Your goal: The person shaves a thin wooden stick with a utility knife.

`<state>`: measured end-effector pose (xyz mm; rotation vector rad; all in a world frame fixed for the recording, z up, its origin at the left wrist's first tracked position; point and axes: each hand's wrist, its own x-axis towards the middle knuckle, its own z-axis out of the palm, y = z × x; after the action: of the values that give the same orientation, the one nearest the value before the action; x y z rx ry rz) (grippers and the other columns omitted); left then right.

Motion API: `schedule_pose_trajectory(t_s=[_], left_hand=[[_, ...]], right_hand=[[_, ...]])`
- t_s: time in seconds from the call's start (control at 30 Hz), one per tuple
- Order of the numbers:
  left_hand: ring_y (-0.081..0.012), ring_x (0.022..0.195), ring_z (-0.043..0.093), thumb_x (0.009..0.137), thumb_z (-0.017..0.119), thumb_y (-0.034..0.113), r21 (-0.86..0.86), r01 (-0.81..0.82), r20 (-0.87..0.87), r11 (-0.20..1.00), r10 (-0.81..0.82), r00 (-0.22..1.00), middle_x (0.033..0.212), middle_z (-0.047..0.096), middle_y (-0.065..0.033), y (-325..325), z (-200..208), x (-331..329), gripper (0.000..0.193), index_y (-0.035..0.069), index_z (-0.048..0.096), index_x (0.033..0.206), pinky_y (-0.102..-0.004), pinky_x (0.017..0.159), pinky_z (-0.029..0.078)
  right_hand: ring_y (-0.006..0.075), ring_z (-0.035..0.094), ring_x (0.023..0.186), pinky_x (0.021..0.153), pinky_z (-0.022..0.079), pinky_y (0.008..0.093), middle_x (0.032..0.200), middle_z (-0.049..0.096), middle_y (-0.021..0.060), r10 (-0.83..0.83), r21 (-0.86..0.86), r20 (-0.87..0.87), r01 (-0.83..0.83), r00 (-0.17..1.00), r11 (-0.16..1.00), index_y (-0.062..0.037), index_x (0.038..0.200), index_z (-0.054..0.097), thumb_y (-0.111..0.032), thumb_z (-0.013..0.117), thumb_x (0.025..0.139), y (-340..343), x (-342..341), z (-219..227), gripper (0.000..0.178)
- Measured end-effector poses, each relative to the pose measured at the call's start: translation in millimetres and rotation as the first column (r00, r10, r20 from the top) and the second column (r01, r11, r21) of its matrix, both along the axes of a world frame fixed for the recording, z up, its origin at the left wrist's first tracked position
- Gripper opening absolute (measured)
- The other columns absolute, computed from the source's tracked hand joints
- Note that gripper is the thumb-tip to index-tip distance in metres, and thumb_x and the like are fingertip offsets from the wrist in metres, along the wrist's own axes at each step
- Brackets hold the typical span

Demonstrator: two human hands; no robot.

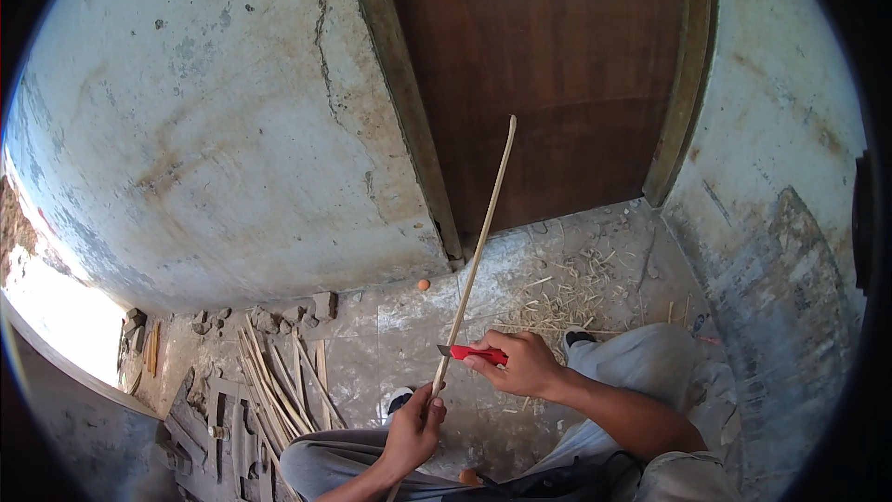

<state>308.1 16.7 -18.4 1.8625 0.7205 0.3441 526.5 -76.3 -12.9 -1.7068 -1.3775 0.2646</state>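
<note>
A long, thin pale strip (484, 236), which looks like split bamboo or wood, slants up and away between my knees toward the door. My left hand (415, 430) is closed around its lower part. In my right hand (525, 364) is a red-handled utility knife (479, 354), gripped with the fingers wrapped over the handle. Its short blade (444, 350) touches or nearly touches the strip, just above my left hand. The strip's lower end passes behind my left wrist and is partly hidden.
Several similar strips (279, 376) lie beside my left knee, near grey slotted blocks (230, 428). Thin shavings (576, 297) litter the floor before the brown door (548, 84). A small orange ball-like thing (424, 284) and rubble (279, 321) lie by the cracked wall (232, 130).
</note>
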Motion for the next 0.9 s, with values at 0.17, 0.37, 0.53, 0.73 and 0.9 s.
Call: schedule_pose_trajectory(t_s=[0.17, 0.37, 0.53, 0.73, 0.9], left_hand=[[-0.0062, 0.073, 0.051, 0.104, 0.049, 0.019, -0.034, -0.030, -0.039, 0.999, 0.029, 0.999, 0.078, 0.055, 0.0011, -6, 11, 2, 0.032, -0.004, 0.056, 0.125, -0.0230, 0.067, 0.043], [-0.0077, 0.066, 0.052, 0.105, 0.049, 0.022, -0.107, -0.054, -0.039, 0.993, 0.050, 0.998, 0.077, 0.059, -0.0030, -1, 1, 0, 0.036, -0.002, 0.054, 0.130, -0.0245, 0.061, 0.044], [-0.0035, 0.063, 0.046, 0.105, 0.050, 0.022, -0.435, -0.101, 0.029, 0.895, 0.126, 0.992, 0.080, 0.054, 0.0021, -6, 7, 2, 0.031, 0.000, 0.058, 0.125, -0.0211, 0.057, 0.040], [-0.0018, 0.061, 0.044, 0.103, 0.054, 0.021, -0.503, -0.142, 0.042, 0.852, 0.188, 0.981, 0.078, 0.052, 0.0050, -3, 12, 3, 0.031, 0.002, 0.060, 0.126, -0.0205, 0.053, 0.037], [-0.0014, 0.059, 0.039, 0.103, 0.055, 0.016, -0.475, -0.159, 0.041, 0.865, 0.202, 0.979, 0.075, 0.049, 0.0058, -6, 16, 2, 0.029, 0.001, 0.061, 0.127, -0.0190, 0.052, 0.033]], right_hand=[[0.0291, 0.073, 0.072, 0.063, 0.058, 0.0353, 0.085, 0.074, 0.0128, -0.002, -0.030, 0.022, 0.003, 1.000, 1.000, -0.0050, 0.094, 0.069, -0.031, 0.076, 0.086, -3, -1, 2, 0.028], [0.0295, 0.073, 0.073, 0.064, 0.059, 0.0355, 0.089, 0.074, 0.0128, 0.020, -0.012, 0.048, -0.019, 0.999, 1.000, -0.0042, 0.090, 0.066, -0.030, 0.075, 0.087, -4, -9, 1, 0.027], [0.0296, 0.073, 0.075, 0.064, 0.059, 0.0355, 0.091, 0.074, 0.0131, 0.023, 0.004, 0.040, -0.024, 0.999, 1.000, -0.0038, 0.089, 0.066, -0.029, 0.075, 0.087, -3, -13, 2, 0.027], [0.0277, 0.074, 0.076, 0.065, 0.059, 0.0343, 0.091, 0.074, 0.0135, 0.033, 0.006, 0.019, -0.033, 0.999, 0.999, -0.0034, 0.090, 0.066, -0.027, 0.075, 0.087, -3, -16, -2, 0.026], [0.0309, 0.069, 0.063, 0.054, 0.053, 0.0378, 0.074, 0.069, 0.0114, 0.013, 0.136, 0.053, -0.020, 0.998, 0.991, -0.0072, 0.089, 0.065, -0.032, 0.072, 0.089, 1, -16, -8, 0.026]])
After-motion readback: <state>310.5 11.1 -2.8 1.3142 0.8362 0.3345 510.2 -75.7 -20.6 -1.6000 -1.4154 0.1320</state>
